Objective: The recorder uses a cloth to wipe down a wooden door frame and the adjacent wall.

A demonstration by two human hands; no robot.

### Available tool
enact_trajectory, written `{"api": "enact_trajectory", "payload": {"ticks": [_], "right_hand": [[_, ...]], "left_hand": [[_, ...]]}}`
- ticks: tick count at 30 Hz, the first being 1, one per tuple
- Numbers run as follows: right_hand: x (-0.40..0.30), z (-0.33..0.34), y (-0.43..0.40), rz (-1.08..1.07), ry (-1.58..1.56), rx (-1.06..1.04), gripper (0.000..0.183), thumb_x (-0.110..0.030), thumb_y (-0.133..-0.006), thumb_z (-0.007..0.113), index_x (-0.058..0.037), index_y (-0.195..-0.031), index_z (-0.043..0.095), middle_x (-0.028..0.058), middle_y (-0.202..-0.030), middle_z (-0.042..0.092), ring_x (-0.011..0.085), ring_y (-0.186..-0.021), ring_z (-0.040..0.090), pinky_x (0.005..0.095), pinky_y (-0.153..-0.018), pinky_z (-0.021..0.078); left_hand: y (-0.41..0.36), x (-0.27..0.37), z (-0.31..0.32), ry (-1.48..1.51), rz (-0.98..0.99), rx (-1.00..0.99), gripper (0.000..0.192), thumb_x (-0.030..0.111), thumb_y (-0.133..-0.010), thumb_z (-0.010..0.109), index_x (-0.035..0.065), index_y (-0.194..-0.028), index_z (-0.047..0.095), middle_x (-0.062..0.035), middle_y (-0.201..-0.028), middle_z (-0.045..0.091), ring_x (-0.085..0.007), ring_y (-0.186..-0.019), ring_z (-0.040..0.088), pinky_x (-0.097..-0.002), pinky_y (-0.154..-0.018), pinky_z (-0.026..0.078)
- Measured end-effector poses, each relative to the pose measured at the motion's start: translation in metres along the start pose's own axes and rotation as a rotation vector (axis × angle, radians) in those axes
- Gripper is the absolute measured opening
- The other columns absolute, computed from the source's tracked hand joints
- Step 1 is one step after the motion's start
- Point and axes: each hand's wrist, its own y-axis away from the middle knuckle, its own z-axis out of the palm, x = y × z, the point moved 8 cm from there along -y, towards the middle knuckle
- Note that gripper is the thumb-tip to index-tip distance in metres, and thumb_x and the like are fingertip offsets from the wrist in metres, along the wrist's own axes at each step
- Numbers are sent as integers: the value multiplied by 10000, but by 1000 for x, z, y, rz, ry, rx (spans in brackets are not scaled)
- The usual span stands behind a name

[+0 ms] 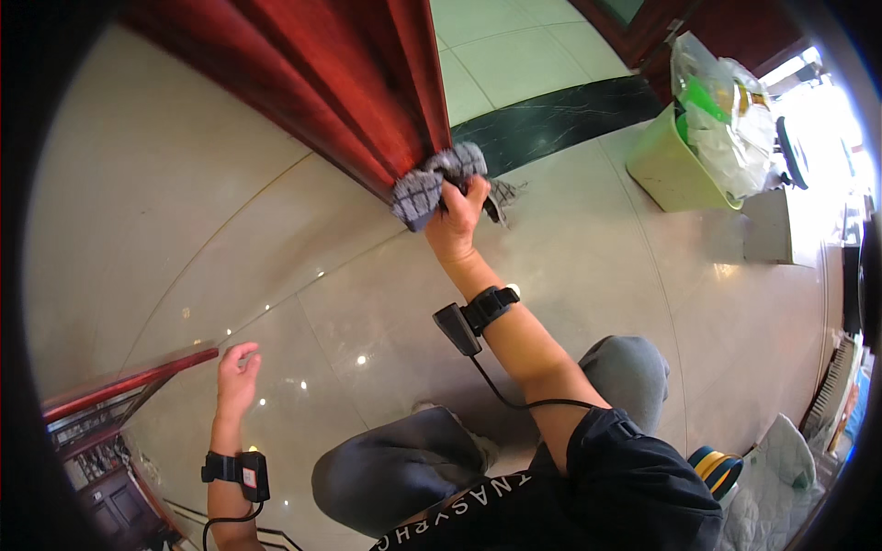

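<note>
My right hand (458, 213) grips a fluffy grey cloth (463, 160) with a dark check pattern. The cloth is wrapped against the lower end of a glossy red-brown wooden door frame (358, 76) with moulded grooves, and a frayed end hangs out to the right. Part of the cloth is hidden behind my fingers. Away to the left, my left hand (238, 375) holds nothing; its fingers are loosely bent and apart. It is close to the end of a red wooden edge (131, 386). A black strapped device sits on each of my forearms.
A light green bin (665, 162) stuffed with plastic bags stands at the upper right. A black marble threshold strip (558, 117) crosses the glossy tiled floor (572, 241). Behind me at the lower right are a quilted pad (765, 482) and a striped round object (716, 472).
</note>
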Motion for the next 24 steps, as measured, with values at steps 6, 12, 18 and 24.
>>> {"api": "enact_trajectory", "payload": {"ticks": [6, 12, 18, 24], "right_hand": [[73, 14, 92, 369, 66, -197, 292, 31, -553, 563, -53, -832, 558, 165, -899, 460, 342, -825, 443, 370, -677, 400], [121, 19, 154, 1125, 248, -367, 323, -272, -738, 562, 48, -751, 521, 228, -916, 502, 325, -880, 497, 377, -741, 397], [48, 95, 182, 400, -39, -1802, 518, -462, -776, 355, -18, -919, 581, 214, -960, 537, 356, -916, 501, 378, -823, 383], [-27, 71, 141, 1316, -541, -1345, 471, -403, -821, 398, -1, -1038, 514, 193, -960, 555, 319, -891, 527, 409, -756, 416]], "left_hand": [[40, -6, -25, -99, -155, 81, 189, 35, -744, 537, 20, -932, 547, -54, -937, 526, -136, -874, 481, -251, -700, 430], [77, 34, -21, -224, -206, 38, 217, 63, -721, 564, 45, -936, 546, -73, -937, 518, -166, -867, 486, -266, -700, 398], [65, 113, 3, -345, -39, 46, 241, 85, -713, 569, 53, -950, 540, -92, -931, 518, -211, -886, 479, -287, -726, 384], [29, 131, 58, -67, -175, -166, 313, 229, -768, 551, 38, -1012, 506, -92, -1017, 500, -202, -917, 469, -309, -778, 386]]}}
